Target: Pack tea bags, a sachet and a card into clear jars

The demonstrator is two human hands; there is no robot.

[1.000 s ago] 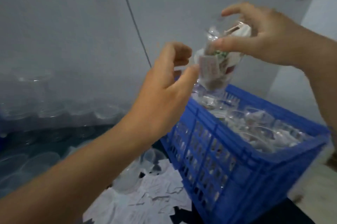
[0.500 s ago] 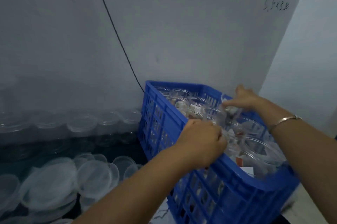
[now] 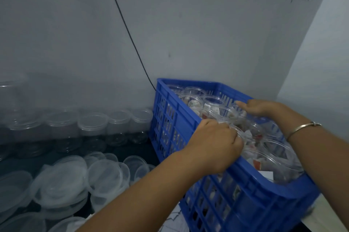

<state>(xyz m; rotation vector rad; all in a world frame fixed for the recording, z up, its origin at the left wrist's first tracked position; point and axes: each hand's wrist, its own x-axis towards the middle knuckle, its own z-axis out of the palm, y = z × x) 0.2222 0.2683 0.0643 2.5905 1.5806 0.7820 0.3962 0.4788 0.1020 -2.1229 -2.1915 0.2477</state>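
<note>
Grey wall (image 3: pixel 207 33) behind blue crate (image 3: pixel 255 203); jars (image 3: pixel 194 92) blurred; left hand (image 3: pixel 215 143) fingers half hidden.

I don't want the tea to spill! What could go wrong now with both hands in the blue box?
The jars in the blue crate have no lids and stand tightly packed, so the left hand or right hand pushing among them might tip one and spill what's inside. Also, the left forearm passes close beside the loose lids; pulling back carelessly could knock them about.

wall (image 3: pixel 188 14): grey, scribbled on | cable (image 3: pixel 128 29): black, running down it | side wall (image 3: pixel 321 65): paler
</note>
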